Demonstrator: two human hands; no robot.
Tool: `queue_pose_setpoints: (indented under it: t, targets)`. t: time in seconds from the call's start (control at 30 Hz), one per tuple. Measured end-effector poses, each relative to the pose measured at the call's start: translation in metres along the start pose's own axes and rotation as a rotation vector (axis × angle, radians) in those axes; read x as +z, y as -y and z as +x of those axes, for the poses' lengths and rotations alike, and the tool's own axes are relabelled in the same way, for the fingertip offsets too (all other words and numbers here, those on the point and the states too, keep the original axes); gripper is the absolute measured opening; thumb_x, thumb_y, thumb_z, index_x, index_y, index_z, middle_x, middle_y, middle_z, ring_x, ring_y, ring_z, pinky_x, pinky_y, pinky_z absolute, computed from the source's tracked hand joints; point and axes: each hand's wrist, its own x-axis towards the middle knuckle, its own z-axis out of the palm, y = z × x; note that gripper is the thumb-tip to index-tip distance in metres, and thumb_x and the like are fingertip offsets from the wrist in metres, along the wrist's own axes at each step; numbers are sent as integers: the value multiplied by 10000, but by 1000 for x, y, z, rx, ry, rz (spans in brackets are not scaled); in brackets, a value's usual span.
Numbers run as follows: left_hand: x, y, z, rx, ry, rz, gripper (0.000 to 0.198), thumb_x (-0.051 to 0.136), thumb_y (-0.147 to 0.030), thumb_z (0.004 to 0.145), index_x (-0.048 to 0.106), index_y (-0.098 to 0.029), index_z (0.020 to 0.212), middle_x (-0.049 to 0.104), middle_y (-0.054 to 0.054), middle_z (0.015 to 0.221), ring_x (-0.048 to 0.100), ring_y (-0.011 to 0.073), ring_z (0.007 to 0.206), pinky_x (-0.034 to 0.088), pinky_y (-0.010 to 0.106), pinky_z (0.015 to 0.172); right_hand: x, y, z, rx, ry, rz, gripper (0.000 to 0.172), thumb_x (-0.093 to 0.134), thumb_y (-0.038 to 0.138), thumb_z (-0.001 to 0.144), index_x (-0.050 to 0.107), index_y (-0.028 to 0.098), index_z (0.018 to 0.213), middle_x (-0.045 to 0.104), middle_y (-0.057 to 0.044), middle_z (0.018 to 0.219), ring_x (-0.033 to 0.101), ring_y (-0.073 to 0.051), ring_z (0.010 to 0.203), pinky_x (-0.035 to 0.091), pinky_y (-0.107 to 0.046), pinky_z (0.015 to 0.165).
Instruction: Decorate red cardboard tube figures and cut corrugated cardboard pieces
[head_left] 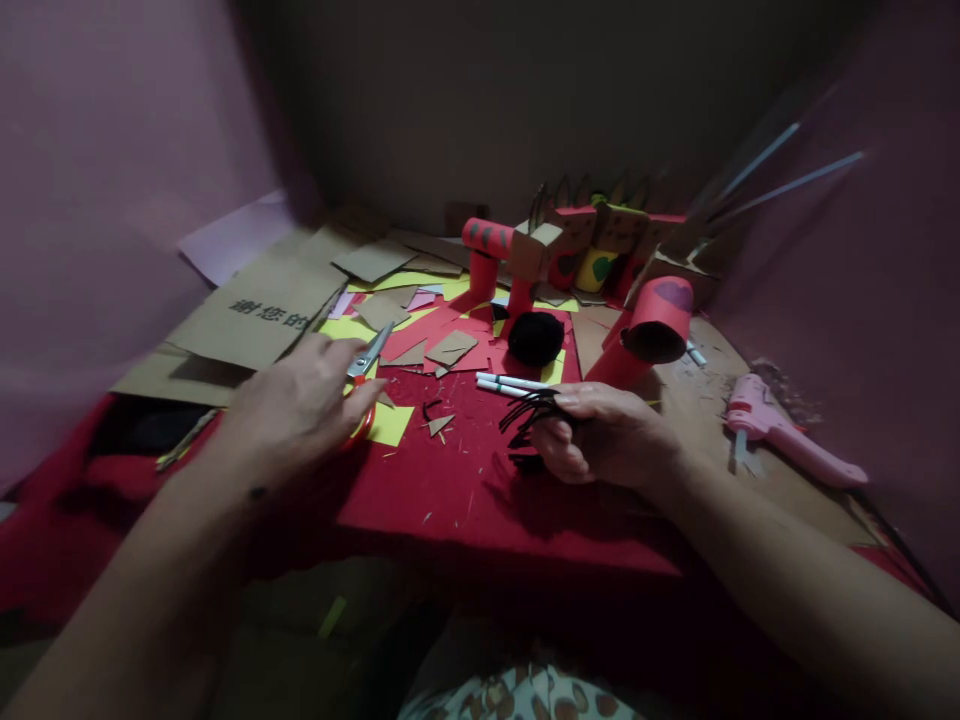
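Note:
My left hand (300, 408) lies palm down over the red handles of a pair of scissors (367, 358), whose blades stick out past my fingers toward the back. My right hand (604, 432) pinches a bundle of thin black strips (529, 412) that fan out to the left above the red sheet (450, 480). Two white markers (514, 384) lie just beyond the strips. A black pom-pom (535, 337) sits behind them.
Red paper tube figures (491, 255) and cardboard box heads (592, 235) stand at the back. A tilted red tube (652, 330) leans at right. A pink glue gun (787, 430) lies far right. Cardboard sheets (262, 310) and yellow and brown scraps cover the left and middle.

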Motion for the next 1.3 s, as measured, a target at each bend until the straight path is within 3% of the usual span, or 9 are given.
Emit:
queue_pose_setpoints:
  t: [0.07, 0.1, 0.23, 0.33, 0.5, 0.67, 0.83, 1.1, 1.3]
  targets:
    - [17, -22, -2, 74, -26, 310, 361, 728, -361, 733, 700, -185, 1047, 656, 8, 762, 597, 159, 648, 412, 239, 527, 1, 0, 0, 14, -2, -18, 273, 614, 376, 804, 567, 154, 652, 516, 16, 488, 409, -86, 388, 285, -212, 377]
    - [25, -33, -3, 80, 52, 327, 432, 713, -388, 757, 673, -185, 1136, 652, 8, 717, 593, 170, 614, 433, 264, 550, 1, 0, -1, 21, -2, -27, 281, 616, 384, 800, 562, 156, 645, 510, 18, 480, 402, -85, 386, 282, -213, 380]
    - [55, -61, -5, 36, 312, 104, 641, 740, -407, 757, 540, -217, 1336, 597, -41, 616, 565, 159, 535, 428, 253, 513, 1, -1, -2, 16, -12, -74, 305, 616, 403, 804, 551, 156, 637, 515, 14, 471, 399, -84, 375, 280, -220, 382]
    - [72, -65, -6, 65, 401, -2, 780, 806, -364, 697, 476, -245, 1393, 681, -6, 808, 621, 167, 613, 464, 254, 573, 2, -1, -2, 39, -21, -117, 362, 622, 473, 805, 605, 133, 682, 522, 3, 467, 404, -88, 372, 275, -218, 367]
    - [88, -62, -6, 114, 574, -96, 414, 675, -320, 843, 581, -252, 1240, 744, 22, 993, 695, 224, 902, 505, 306, 788, 4, 0, -1, 98, -12, -99, 485, 611, 607, 796, 649, 124, 776, 567, -6, 482, 406, -75, 362, 267, -182, 330]
    - [81, -57, -4, 181, 414, 158, 299, 604, -303, 883, 643, -253, 1175, 739, 14, 1061, 680, 225, 959, 488, 311, 825, 1, 1, 2, 113, -18, -55, 445, 593, 584, 825, 599, 141, 800, 556, 15, 437, 381, -75, 311, 296, -170, 285]
    - [80, -46, -5, 234, 233, 442, 277, 504, -238, 906, 653, -157, 1126, 733, 82, 1000, 673, 240, 888, 478, 328, 771, 2, -1, 3, 89, -150, -26, 270, 748, 347, 731, 590, 141, 806, 648, -10, 550, 533, -94, 386, 408, -173, 338]
    - [83, -40, -11, 337, 159, 532, 319, 487, -207, 896, 611, -152, 1185, 716, 98, 1032, 666, 231, 880, 478, 316, 755, 5, -6, 5, 12, -318, -108, 191, 752, 200, 696, 639, 92, 804, 644, -16, 540, 510, -74, 372, 378, -169, 339]
    - [67, -36, -2, 242, 185, 635, 304, 495, -280, 907, 640, -148, 1140, 675, 134, 1069, 630, 269, 887, 468, 372, 768, 2, -5, 4, -58, -357, -203, 147, 732, 210, 723, 628, 109, 704, 625, -4, 537, 485, -66, 351, 359, -181, 337]
